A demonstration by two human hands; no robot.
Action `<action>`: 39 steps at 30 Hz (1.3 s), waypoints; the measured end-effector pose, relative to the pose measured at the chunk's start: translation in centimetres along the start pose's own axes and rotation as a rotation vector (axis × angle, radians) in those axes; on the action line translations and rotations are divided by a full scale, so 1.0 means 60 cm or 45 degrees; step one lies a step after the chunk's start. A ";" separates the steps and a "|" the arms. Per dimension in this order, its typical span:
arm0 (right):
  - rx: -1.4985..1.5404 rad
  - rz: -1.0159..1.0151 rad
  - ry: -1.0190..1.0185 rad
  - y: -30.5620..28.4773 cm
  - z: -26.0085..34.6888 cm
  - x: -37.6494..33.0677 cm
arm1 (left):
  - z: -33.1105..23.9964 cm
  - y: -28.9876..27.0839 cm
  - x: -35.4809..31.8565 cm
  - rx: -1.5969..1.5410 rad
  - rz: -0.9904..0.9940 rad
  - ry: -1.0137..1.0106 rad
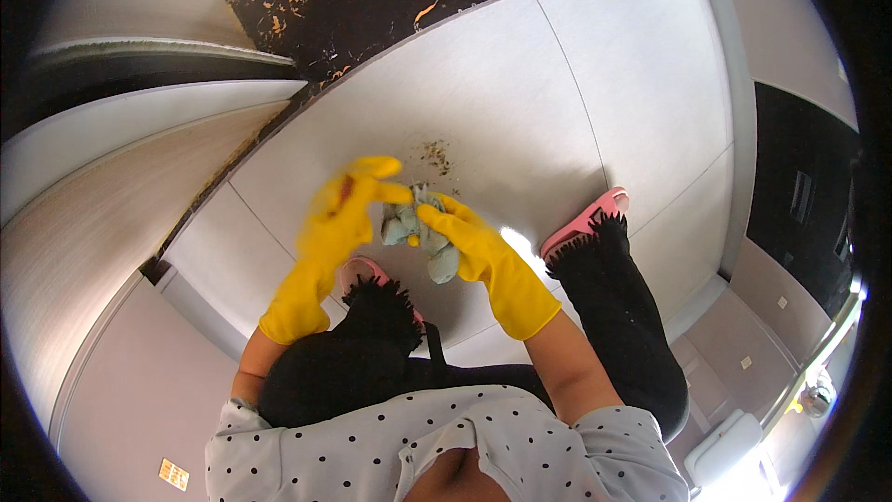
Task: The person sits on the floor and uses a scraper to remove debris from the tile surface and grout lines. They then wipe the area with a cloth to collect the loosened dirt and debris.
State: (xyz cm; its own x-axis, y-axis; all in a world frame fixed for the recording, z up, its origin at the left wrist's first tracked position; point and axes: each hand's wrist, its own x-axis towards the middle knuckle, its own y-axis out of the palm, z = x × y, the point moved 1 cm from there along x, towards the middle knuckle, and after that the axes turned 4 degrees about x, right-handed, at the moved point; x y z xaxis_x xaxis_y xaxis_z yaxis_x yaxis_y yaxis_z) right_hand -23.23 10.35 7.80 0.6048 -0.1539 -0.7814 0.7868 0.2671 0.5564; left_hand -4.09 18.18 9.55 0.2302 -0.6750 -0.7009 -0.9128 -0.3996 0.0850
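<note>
A crumpled grey-green cloth (435, 242) hangs bunched above the floor, gripped by my right hand (465, 237) in a yellow rubber glove. Part of the cloth shows dark dirt along its upper edge. My left hand (348, 200), gloved the same way, is just left of the cloth, its fingers stretched out and apart. Slightly smeared by motion, it has a reddish-brown mark on the glove; whether a fingertip touches the cloth I cannot tell. Beyond both hands, a small scatter of brown crumbs or debris (435, 157) lies on the pale floor tiles.
My feet, in pink slippers (587, 225), stand apart on the tiled floor (502, 84). Black marbled stone (372, 0) borders the far side. Pale cabinet panels (121, 158) rise at the left. A black panel (804, 186) and a white chair-like object (729, 446) are at the right.
</note>
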 end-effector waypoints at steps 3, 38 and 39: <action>-0.073 -0.068 0.006 0.011 0.023 -0.010 | 0.004 -0.042 0.001 -0.138 -0.114 0.062; -1.587 0.071 -0.913 0.024 0.046 -0.011 | 0.052 0.012 -0.023 0.023 0.366 0.274; -1.596 0.066 -0.952 0.024 0.042 -0.010 | 0.043 0.008 -0.026 0.096 0.385 0.217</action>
State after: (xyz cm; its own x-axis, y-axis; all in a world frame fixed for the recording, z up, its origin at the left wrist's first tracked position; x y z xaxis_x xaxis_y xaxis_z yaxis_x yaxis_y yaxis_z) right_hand -22.14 8.40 9.76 0.8579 -0.4620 -0.2250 0.3781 0.8639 -0.3327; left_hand -5.75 20.60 8.86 -0.0073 -0.8522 -0.5232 -0.9690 -0.1231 0.2140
